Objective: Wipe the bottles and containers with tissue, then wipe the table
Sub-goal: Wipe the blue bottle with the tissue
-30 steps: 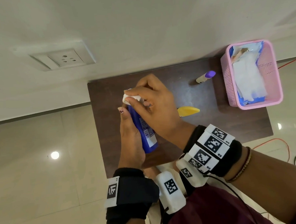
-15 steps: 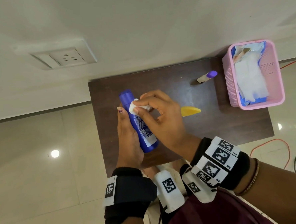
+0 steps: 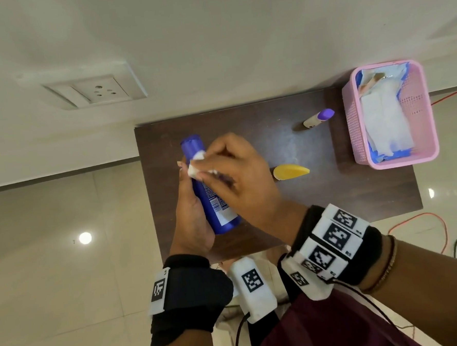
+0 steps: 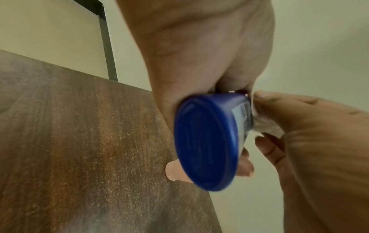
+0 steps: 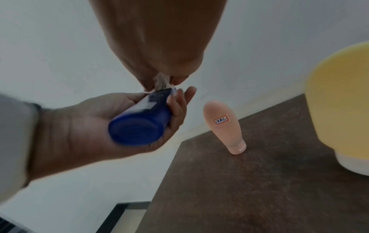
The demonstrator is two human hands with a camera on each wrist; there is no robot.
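Now, head view: left hand (image 3: 195, 215) wrapped round blue bottle (image 3: 213, 200), held tilted above dark table (image 3: 330, 193), cap end pointing away toward wall. Right hand (image 3: 238, 177) pinching wad of tissue (image 3: 196, 164) against bottle's upper part, just below cap. Vs 0.5 s ago: tissue a bit further up bottle, fingers more bunched; vs 1 s ago: cap no longer hidden under hand, tissue slid down off top. Elsewhere on table, well apart from hands: yellow bottle (image 3: 290, 171) just right of right hand, small white tube w/ purple cap (image 3: 317, 118) further back, pink basket (image 3: 391, 114) at right edge w/ white sheets inside. Wall socket (image 3: 96, 92) upper left.

Left wrist view: flat round bottom of blue bottle (image 4: 207, 141) facing camera, blurred. Left hand (image 4: 199, 55) closed round it, fingertips (image 4: 246, 170) curling out from behind. Right hand (image 4: 319, 134) at right edge, tissue (image 4: 263, 124) squeezed btwn thumb and fingers, touching bottle's side by label. Table (image 4: 79, 141) surface under, faint streaks visible, not seen from head. Bit of peach thing peeking from behind bottle base.

Right wrist view: right hand (image 5: 159, 55) from above, tissue (image 5: 162, 83) nipped at fingertips, pressed on bottle's far end. Left hand (image 5: 89, 126) cradling blue bottle (image 5: 143, 123), fingers curled over it. Only here: peach bottle (image 5: 224, 126) standing cap-down on table (image 5: 259, 189), small handwritten label on it, hidden behind hands in head view. Yellow bottle (image 5: 339, 102) looming large at right, blurred.
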